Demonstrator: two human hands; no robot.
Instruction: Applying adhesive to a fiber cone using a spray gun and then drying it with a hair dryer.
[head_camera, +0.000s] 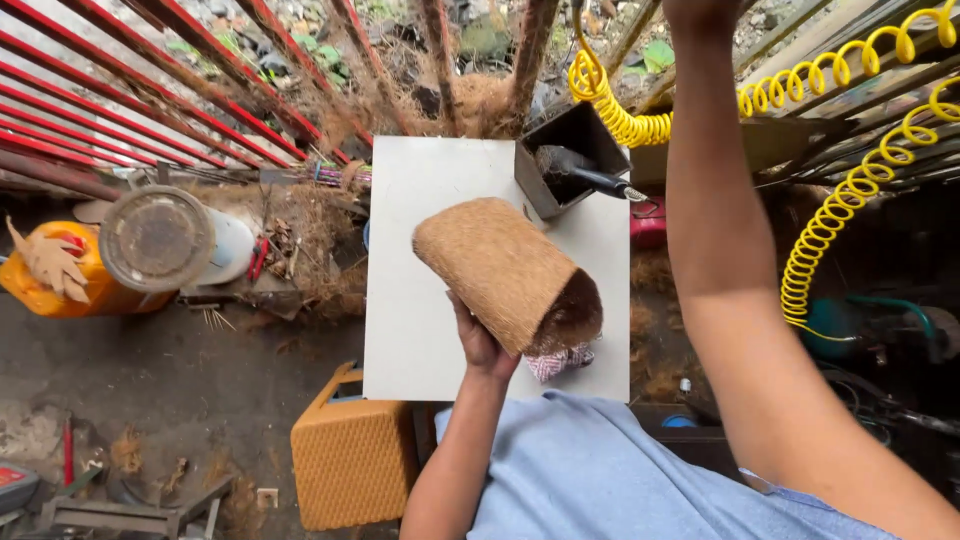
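Left hand (478, 345) gripped a formed coir pot (505, 272) above the white worktop (410, 300). Right hand was raised out of view; grip unknown. Pot looked shaped, rim ragged.

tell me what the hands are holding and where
The left hand grips the brown fibre pot by its side near the open end; the right hand is out of frame, so it cannot be told.

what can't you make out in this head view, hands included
- Right hand: cut off by the top edge; only the right forearm shows, so its grip is unknown.
- Left hand: fingers hidden under the coir pot.
- Checked cloth: mostly covered by the pot.
- Dark metal box: contents too dim to identify.
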